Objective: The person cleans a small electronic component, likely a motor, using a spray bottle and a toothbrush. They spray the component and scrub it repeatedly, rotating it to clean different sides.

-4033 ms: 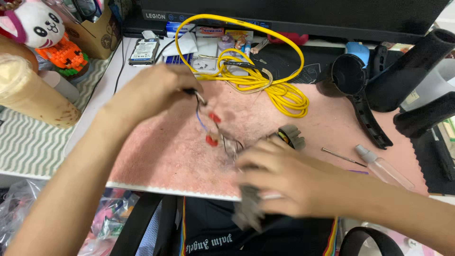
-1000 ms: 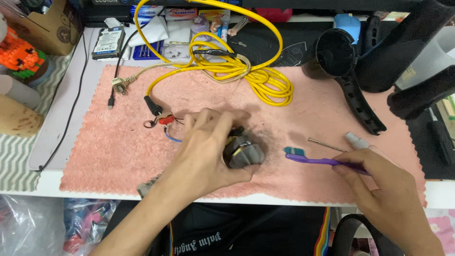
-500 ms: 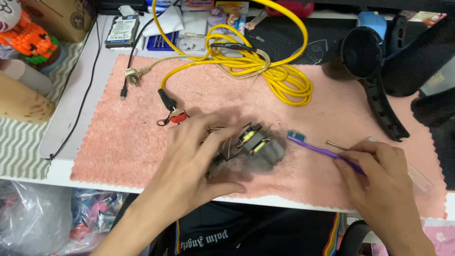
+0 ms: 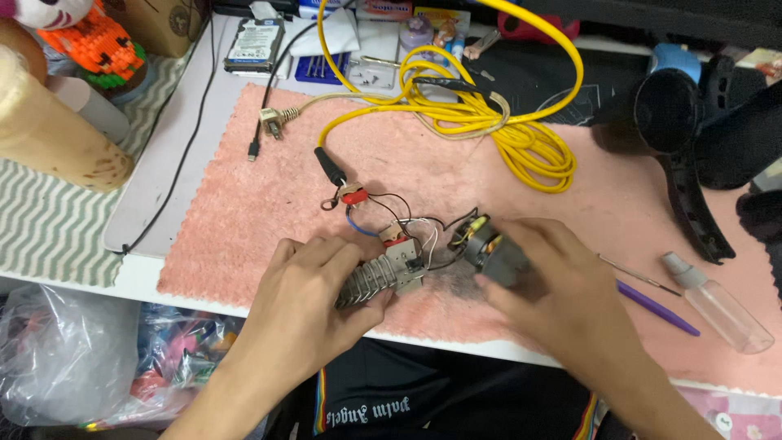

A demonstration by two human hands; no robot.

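On a pink cloth (image 4: 244,204), my left hand (image 4: 305,297) grips a grey coiled heating element (image 4: 381,277) with thin wires running off it. My right hand (image 4: 562,293) closes over a small dark motor (image 4: 489,248) joined to those wires. Red and black connectors (image 4: 350,195) lie just beyond, tied to a black lead. A purple toothbrush (image 4: 656,308) rests on the cloth to the right of my right hand.
A coiled yellow cable (image 4: 497,122) lies at the back of the cloth. Black hair-dryer shell parts (image 4: 684,147) sit at right, with a clear spray bottle (image 4: 717,301) and a thin metal pick (image 4: 639,277). A hard drive (image 4: 254,42) and a tall cup (image 4: 49,134) stand at left.
My right hand has put down the purple toothbrush and moved left onto the motor. My left hand shifted onto the heating element, and the two parts are now spread apart.
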